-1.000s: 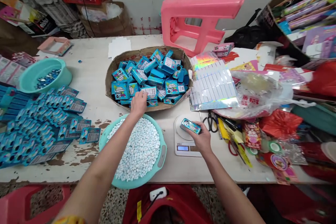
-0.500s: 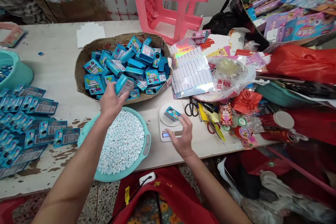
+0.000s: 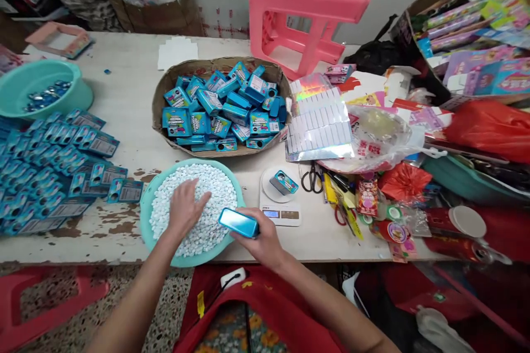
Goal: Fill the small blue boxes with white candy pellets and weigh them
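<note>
My left hand (image 3: 185, 210) rests on the small white candies (image 3: 165, 198) in a turquoise basin (image 3: 146, 215), its fingers apart and the tips at the candies. In my right hand (image 3: 265, 240) is a blue candy tin (image 3: 239, 223), held tilted over the basin's right rim; its inside is not clearly visible. A second blue tin (image 3: 284, 182) lies on the round plate of a white kitchen scale (image 3: 290, 217), just beyond my right hand. Behind the basin, a cut-down cardboard box (image 3: 159, 100) holds many jumbled blue tins (image 3: 236, 113).
Rows of blue tins (image 3: 62, 165) cover the table's left side, near another turquoise basin (image 3: 77, 85) holding shiny blue pieces. Scissors (image 3: 312, 177), pens and wrappers clutter the right. A pink stool (image 3: 306, 0) lies on its side at the back, beside a label sheet (image 3: 318, 121).
My left hand has moved from the cardboard box down to the candies. The tin it held is now in my right hand, which has shifted left from the scale. The view has turned left.
</note>
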### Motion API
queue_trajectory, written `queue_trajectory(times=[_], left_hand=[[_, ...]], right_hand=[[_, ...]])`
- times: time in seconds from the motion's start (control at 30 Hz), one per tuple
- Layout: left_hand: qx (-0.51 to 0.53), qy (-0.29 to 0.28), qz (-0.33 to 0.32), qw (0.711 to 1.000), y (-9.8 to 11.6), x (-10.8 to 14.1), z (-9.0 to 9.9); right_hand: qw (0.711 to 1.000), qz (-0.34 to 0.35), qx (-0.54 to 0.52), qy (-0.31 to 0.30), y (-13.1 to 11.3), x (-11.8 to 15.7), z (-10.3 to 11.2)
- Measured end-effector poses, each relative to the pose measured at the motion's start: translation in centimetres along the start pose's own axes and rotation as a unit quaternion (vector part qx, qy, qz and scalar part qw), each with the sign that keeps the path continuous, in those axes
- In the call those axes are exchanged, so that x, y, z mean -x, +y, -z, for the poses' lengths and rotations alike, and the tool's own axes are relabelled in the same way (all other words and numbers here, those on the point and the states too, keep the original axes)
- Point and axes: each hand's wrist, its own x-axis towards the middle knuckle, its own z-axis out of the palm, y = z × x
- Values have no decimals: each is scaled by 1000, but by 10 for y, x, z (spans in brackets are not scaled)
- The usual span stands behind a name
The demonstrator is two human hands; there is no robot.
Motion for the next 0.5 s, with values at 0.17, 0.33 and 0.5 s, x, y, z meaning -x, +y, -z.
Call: queue_trajectory(times=[0.17, 0.33, 0.5], left_hand=[[-127, -26, -6, 992, 2, -2, -17], [-108, -57, -20, 992, -2, 0, -15], [-80, -38, 38, 995, -14, -3, -24]], right_hand=[[987, -156, -27, -6, -4, 4, -3], [970, -225, -89, -24, -7, -6, -9], [859, -393, -326, 28, -10, -22, -19]])
